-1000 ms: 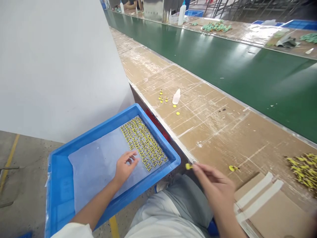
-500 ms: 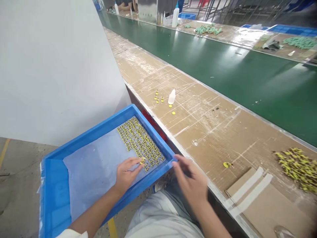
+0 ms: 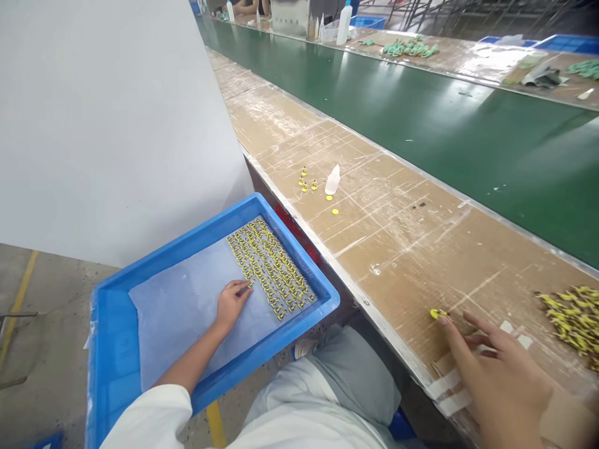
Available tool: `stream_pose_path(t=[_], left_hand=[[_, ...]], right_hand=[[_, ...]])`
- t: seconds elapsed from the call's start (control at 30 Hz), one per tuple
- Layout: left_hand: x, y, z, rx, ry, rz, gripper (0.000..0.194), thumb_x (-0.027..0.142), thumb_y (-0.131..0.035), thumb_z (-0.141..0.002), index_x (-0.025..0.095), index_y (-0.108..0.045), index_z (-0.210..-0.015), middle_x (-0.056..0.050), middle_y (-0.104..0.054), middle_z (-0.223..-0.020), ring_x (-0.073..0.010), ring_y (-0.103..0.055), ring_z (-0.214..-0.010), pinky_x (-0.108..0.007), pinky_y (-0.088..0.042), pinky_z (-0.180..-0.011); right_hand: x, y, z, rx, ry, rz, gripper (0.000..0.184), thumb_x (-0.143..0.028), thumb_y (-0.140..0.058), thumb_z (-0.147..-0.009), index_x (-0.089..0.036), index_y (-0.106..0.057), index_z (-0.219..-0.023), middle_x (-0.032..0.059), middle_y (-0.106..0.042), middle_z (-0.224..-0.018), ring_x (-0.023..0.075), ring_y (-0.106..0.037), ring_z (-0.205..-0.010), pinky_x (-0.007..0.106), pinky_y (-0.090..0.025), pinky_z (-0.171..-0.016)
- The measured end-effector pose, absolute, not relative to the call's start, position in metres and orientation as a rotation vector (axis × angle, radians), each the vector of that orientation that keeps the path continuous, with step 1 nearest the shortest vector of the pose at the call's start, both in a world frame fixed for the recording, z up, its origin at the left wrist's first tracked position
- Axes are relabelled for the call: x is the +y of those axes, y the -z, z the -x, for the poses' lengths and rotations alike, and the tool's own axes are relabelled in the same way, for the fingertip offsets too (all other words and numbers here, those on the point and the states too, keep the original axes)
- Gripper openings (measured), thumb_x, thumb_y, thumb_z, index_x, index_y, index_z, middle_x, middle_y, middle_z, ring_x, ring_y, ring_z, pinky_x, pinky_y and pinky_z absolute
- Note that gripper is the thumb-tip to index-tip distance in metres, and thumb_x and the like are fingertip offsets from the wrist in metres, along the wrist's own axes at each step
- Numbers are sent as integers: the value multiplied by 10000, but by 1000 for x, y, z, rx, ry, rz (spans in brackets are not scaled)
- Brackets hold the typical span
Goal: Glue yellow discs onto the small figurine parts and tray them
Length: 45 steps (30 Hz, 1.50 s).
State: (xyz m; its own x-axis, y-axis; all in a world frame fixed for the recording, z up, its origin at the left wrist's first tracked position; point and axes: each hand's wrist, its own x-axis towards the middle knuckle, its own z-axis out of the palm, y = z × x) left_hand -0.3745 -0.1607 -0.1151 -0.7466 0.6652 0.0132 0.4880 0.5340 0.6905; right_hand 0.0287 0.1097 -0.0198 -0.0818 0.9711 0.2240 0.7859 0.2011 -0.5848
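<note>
Figure point(image 3: 250, 284) of yellow and dark, tiny, is pinched between thumb and fingers of the left hand point(image 3: 231, 304), just above the sheet point(image 3: 180, 305) in the blue tray point(image 3: 112, 374). Rows of similar pieces point(image 3: 269, 259) cover the sheet from the hand's twelve to three o'clock. A lone piece point(image 3: 436, 313), its round base bright yellow, lies on the table point(image 3: 397, 249) at the right hand's ten o'clock; a yellow pile point(image 3: 573, 321) sits at its two. A white bottle point(image 3: 332, 181) has standing figures point(image 3: 304, 186) at nine o'clock and flat discs point(image 3: 335, 211) near six. The right hand point(image 3: 498, 365) partly hides taped cardboard point(image 3: 452, 393); it is loosely open, thumb tip at the lone piece, index finger stretched apart.
</note>
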Motion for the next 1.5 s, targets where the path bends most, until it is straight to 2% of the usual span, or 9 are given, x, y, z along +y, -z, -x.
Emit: stream_pose_path(t=[0.2,0.4,0.53,0.67,0.93,1.07,1.2,1.37,1.5], left_hand=[[-160,116,377,2581,-1042,-955,302,427,-665,-860,168,-718,-1007,-58,-704,-986,-119,-615,-628,-325,-550,-688],[-151,95,357,2587,-1137,-1021,281,376,-652,-847,205,-745,-1050,-54,-676,-1013,-101,-595,-571,-295,-549,-645],[-139,73,337,2518,-1215,-1127,259,340,-634,-862,199,-741,-1052,-51,-666,-1013,-101,-585,-588,-289,-533,-630],[-130,62,329,2454,-1264,-1218,220,299,-650,-854,197,-747,-1024,-40,-668,-963,-105,-571,-590,-285,-520,-623],[-119,43,305,2255,-1351,-1429,252,197,-664,-855,270,-724,-1089,-33,-676,-1028,-131,-652,-706,-289,-572,-694],[-114,23,278,1977,-1415,-1496,408,148,-694,-836,313,-676,-1209,-48,-680,-1129,-170,-696,-867,-329,-607,-793],[-115,11,264,1876,-1374,-1479,400,172,-722,-821,315,-701,-1194,-62,-699,-1170,-197,-697,-972,-327,-614,-805],[-132,13,276,2085,-1311,-1266,177,262,-720,-829,279,-783,-993,-45,-770,-986,-196,-724,-892,-323,-599,-811],[-149,36,306,2348,-1250,-969,241,353,-720,-816,230,-774,-1016,-62,-783,-987,-208,-733,-814,-321,-597,-740]], right_hand=[[103,15,-26,-1973,-471,1709,437,-578,-518,-868,-202,-726,-953,129,-719,-923,324,-674,-730,447,-511,-663],[109,23,-30,-1892,-572,1753,401,-551,-602,-804,-184,-740,-886,139,-740,-905,330,-696,-792,434,-524,-698],[111,32,-35,-1769,-692,1759,494,-502,-643,-708,-169,-702,-1067,100,-734,-833,246,-681,-676,389,-548,-700],[110,29,-33,-1874,-640,1620,543,-489,-717,-688,-172,-687,-1127,96,-735,-921,206,-655,-689,355,-542,-702],[104,15,-7,-1658,-794,1532,391,-543,-687,-778,-182,-768,-904,95,-763,-859,201,-684,-687,331,-558,-658],[68,6,44,-1545,-1356,1345,441,-513,-781,-710,-145,-749,-952,105,-763,-786,215,-708,-668,322,-590,-606],[21,2,106,-1436,-2027,1122,437,-474,-865,-607,-137,-729,-851,83,-737,-703,181,-670,-561,283,-571,-509],[-6,12,153,-1554,-2164,1051,452,-519,-811,-649,-125,-728,-855,110,-753,-747,182,-656,-499,287,-544,-443],[-12,21,162,-1698,-2068,1033,421,-418,-766,-712,-158,-715,-1038,109,-768,-956,156,-660,-523,285,-550,-503]])
